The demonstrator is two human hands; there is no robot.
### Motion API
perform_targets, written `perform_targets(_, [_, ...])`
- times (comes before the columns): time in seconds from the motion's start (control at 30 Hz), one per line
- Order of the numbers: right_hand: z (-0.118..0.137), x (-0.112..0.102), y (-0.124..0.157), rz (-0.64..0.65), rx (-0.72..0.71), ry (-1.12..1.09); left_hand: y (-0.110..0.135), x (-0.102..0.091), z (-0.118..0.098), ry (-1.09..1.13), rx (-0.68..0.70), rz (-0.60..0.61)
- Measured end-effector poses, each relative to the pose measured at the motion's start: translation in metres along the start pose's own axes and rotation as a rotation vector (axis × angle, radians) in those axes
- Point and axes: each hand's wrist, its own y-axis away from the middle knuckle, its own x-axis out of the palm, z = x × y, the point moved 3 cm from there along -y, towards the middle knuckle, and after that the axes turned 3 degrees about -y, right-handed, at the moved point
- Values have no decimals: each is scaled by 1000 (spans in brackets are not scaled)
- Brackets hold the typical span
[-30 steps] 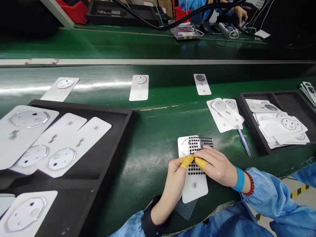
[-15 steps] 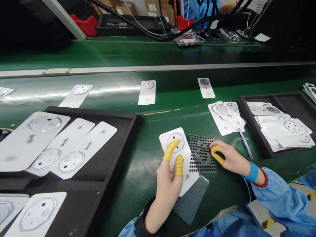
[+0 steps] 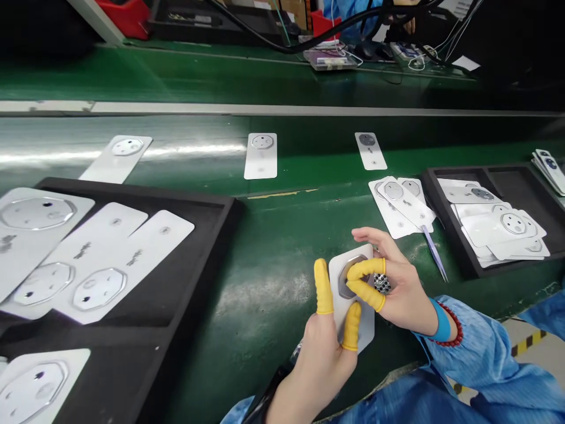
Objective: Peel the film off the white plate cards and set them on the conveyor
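Note:
My left hand (image 3: 320, 368), with yellow finger cots on two fingers, grips a white card (image 3: 352, 300) by its lower part and holds it up off the bench. An octagonal metal-rimmed window (image 3: 353, 277) on the card is partly covered by my right hand (image 3: 397, 288). That hand, also wearing yellow finger cots, presses against the card's upper edge. Between its fingers, a small bit of black-dotted sheet (image 3: 382, 284) shows; most of the sheet is hidden. Blue-handled tweezers (image 3: 435, 253) lie on the green bench to the right of my right hand.
A black foam tray (image 3: 212, 235) with large white cards fills the left side. Another tray (image 3: 430, 194) holds stacked cards at the right. A loose pile of cards (image 3: 399, 206) and single cards (image 3: 260, 156) lie on the bench. A co-worker's hand (image 3: 408, 23) shows beyond, among cables.
The dotted sheet has left the bench and is now mostly hidden in my right hand. My right hand has moved left to the card, which my left hand has lifted and turned.

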Motion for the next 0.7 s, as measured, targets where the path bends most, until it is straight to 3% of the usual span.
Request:
perform_targets(0.2, [-6,-2,-2,2,202,-343,0,2,-2,-39,142,45])
perform_targets(0.3, [-10,-2,-2,75,288,-521,0,2,-2,-40,225,24])
perform_targets(0.43, [-9,-7,-3,63,314,-508,-1,0,-7,-17,294,50])
perform_targets(0.53, [-6,-7,-4,102,368,-505,-1,0,-9,32,272,85])
perform_targets(0.7, [-5,-6,-7,142,453,-580,1,0,-6,163,124,82])
